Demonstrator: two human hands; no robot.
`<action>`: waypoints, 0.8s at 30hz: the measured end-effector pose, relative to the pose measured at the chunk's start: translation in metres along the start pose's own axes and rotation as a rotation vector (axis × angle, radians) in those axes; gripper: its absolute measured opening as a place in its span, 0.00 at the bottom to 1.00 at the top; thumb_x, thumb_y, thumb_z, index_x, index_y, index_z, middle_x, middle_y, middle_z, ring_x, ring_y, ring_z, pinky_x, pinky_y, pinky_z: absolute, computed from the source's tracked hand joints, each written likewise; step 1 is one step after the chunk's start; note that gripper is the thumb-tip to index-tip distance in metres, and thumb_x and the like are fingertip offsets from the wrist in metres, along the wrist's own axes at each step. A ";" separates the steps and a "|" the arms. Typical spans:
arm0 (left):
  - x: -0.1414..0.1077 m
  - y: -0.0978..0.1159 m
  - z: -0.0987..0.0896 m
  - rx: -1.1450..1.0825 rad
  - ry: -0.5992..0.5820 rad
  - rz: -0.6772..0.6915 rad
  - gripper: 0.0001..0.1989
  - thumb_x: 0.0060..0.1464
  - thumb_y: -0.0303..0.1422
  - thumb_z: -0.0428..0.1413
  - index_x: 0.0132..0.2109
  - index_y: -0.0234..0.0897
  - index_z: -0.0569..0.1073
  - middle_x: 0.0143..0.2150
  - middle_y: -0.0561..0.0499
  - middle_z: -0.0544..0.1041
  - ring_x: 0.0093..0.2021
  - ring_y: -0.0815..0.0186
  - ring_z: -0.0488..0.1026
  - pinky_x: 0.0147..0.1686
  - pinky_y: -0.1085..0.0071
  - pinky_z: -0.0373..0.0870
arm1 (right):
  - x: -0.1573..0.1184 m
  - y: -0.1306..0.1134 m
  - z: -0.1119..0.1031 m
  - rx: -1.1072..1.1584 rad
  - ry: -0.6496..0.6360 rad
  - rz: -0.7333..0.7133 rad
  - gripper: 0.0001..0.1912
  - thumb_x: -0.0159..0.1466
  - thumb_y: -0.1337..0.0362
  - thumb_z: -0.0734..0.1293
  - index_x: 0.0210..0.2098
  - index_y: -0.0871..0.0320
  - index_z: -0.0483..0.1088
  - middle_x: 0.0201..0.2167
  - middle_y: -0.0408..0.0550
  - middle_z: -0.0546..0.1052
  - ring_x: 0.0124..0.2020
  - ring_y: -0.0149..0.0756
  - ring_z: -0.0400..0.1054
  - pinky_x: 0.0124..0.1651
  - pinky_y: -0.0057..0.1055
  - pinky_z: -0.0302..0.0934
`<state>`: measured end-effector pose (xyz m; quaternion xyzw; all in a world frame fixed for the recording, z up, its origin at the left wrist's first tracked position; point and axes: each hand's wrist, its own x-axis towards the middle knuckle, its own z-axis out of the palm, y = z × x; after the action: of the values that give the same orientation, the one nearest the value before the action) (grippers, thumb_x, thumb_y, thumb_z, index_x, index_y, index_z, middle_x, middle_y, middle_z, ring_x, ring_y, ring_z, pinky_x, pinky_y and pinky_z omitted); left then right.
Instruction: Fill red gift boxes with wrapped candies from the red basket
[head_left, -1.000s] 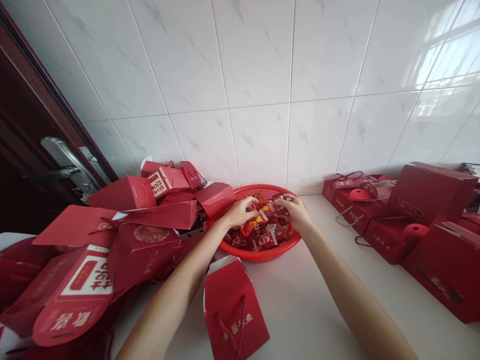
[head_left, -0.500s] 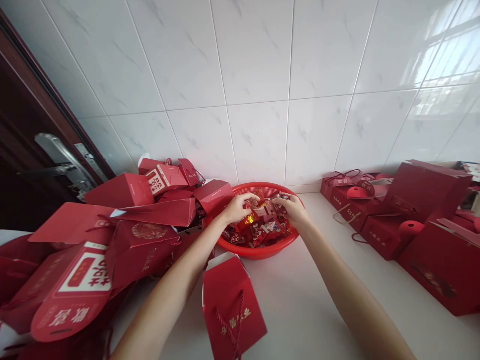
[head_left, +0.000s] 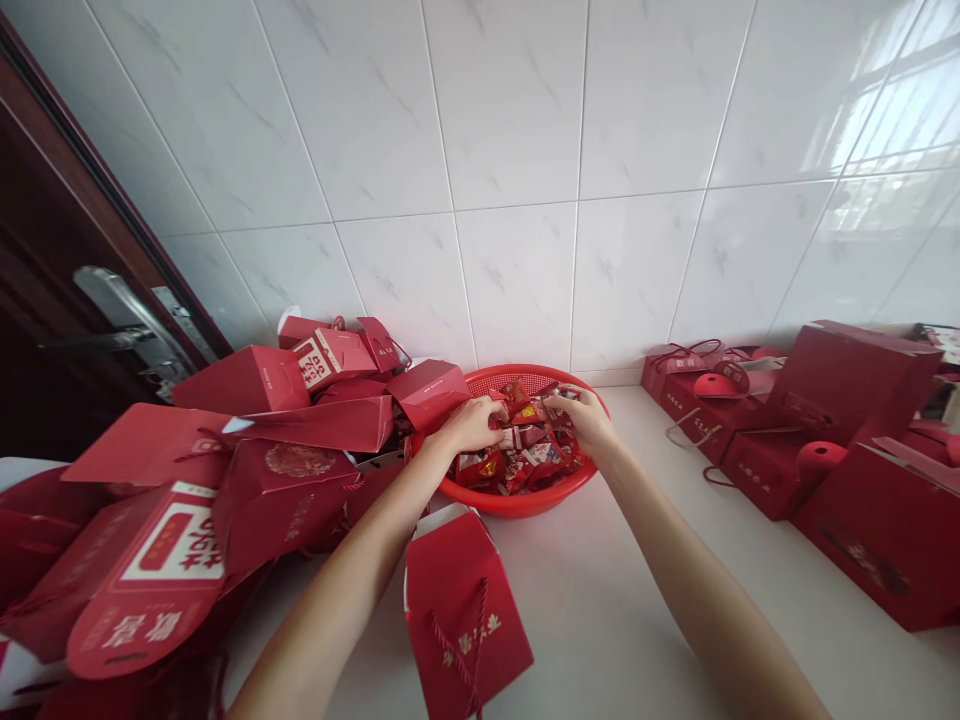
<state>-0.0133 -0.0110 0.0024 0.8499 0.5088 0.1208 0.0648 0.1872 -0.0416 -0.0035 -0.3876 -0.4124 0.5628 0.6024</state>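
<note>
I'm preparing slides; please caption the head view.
Both hands among wrapped candies in a red perforated basket, a corded gift box in front.

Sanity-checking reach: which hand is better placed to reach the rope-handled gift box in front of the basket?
Left, probably. The left hand is at the left side of the red plastic basket, nearer the gift box; the right hand is at the right side, farther away.

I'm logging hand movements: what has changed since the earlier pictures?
The left hand has shifted slightly left and toward the wearer in the red plastic basket. A gold-marked candy packet now lies nearer the basket's front left; whether that hand held it earlier is unclear. The right hand and the red rope-handled gift box stayed put.
</note>
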 end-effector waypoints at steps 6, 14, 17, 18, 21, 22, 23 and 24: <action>-0.007 0.013 -0.008 0.099 -0.148 -0.079 0.07 0.46 0.34 0.60 0.33 0.41 0.81 0.36 0.46 0.82 0.39 0.54 0.79 0.39 0.66 0.71 | -0.001 0.000 0.000 0.000 -0.008 0.010 0.07 0.41 0.65 0.72 0.19 0.58 0.71 0.21 0.45 0.77 0.23 0.36 0.71 0.23 0.29 0.67; -0.005 0.003 -0.001 0.088 -0.285 -0.091 0.14 0.39 0.32 0.65 0.38 0.41 0.82 0.37 0.47 0.83 0.39 0.55 0.78 0.35 0.69 0.70 | 0.000 0.001 0.000 -0.016 0.005 0.013 0.07 0.42 0.66 0.72 0.20 0.58 0.71 0.21 0.45 0.77 0.23 0.36 0.71 0.25 0.30 0.68; -0.003 0.001 0.001 0.033 -0.242 -0.054 0.10 0.44 0.29 0.63 0.37 0.40 0.82 0.38 0.48 0.83 0.40 0.56 0.78 0.38 0.70 0.70 | 0.002 0.003 -0.001 -0.024 0.009 0.006 0.07 0.42 0.66 0.73 0.21 0.58 0.72 0.21 0.46 0.77 0.23 0.37 0.72 0.26 0.32 0.69; -0.002 0.001 0.001 0.014 -0.209 -0.043 0.09 0.47 0.29 0.62 0.38 0.40 0.81 0.39 0.48 0.83 0.42 0.56 0.78 0.40 0.69 0.70 | 0.003 0.003 -0.002 -0.022 0.005 0.003 0.08 0.42 0.66 0.73 0.21 0.58 0.72 0.21 0.46 0.77 0.23 0.37 0.72 0.25 0.32 0.69; 0.000 0.004 0.001 -0.039 -0.063 -0.021 0.12 0.57 0.31 0.56 0.47 0.40 0.79 0.48 0.47 0.81 0.49 0.58 0.77 0.48 0.68 0.70 | 0.003 0.003 -0.003 -0.010 -0.053 0.023 0.08 0.42 0.65 0.74 0.20 0.59 0.72 0.20 0.46 0.76 0.21 0.36 0.70 0.24 0.32 0.68; 0.001 0.005 0.000 -0.069 0.004 -0.013 0.13 0.59 0.32 0.54 0.49 0.39 0.77 0.51 0.47 0.81 0.50 0.59 0.76 0.50 0.68 0.69 | 0.002 0.002 -0.003 -0.005 -0.086 0.042 0.08 0.42 0.65 0.74 0.20 0.59 0.72 0.19 0.45 0.75 0.20 0.35 0.69 0.24 0.32 0.68; 0.002 0.006 0.000 -0.108 0.080 0.001 0.13 0.61 0.32 0.52 0.50 0.39 0.76 0.52 0.47 0.80 0.50 0.60 0.76 0.51 0.67 0.69 | 0.001 0.000 -0.003 -0.001 -0.127 0.067 0.09 0.42 0.64 0.75 0.20 0.59 0.72 0.19 0.45 0.75 0.20 0.34 0.69 0.24 0.32 0.68; 0.003 0.006 0.000 -0.154 0.158 0.020 0.13 0.61 0.33 0.52 0.50 0.39 0.76 0.52 0.47 0.80 0.50 0.60 0.76 0.51 0.67 0.69 | -0.001 -0.001 -0.002 0.001 -0.173 0.097 0.10 0.42 0.64 0.76 0.21 0.59 0.72 0.19 0.44 0.75 0.20 0.34 0.69 0.25 0.31 0.68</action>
<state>-0.0067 -0.0115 0.0039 0.8352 0.4932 0.2265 0.0884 0.1897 -0.0425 -0.0033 -0.3566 -0.4434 0.6231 0.5367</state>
